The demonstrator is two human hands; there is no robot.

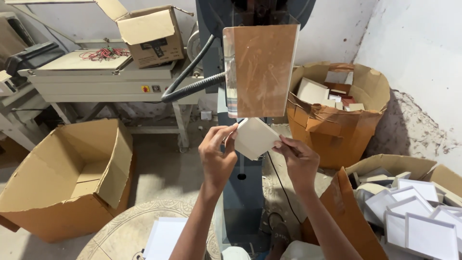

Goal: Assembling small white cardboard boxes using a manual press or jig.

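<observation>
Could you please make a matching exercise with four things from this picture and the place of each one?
Things:
1. small white box
2. empty open carton
3. red rubber bands
4. stack of white box lids

Places:
A. on the grey machine table at upper left
B. between the left hand and the right hand, below the clear guard plate
C. on the floor at left
D. in the carton at lower right

Pairs: 1-B, 2-C, 3-A, 4-D
</observation>
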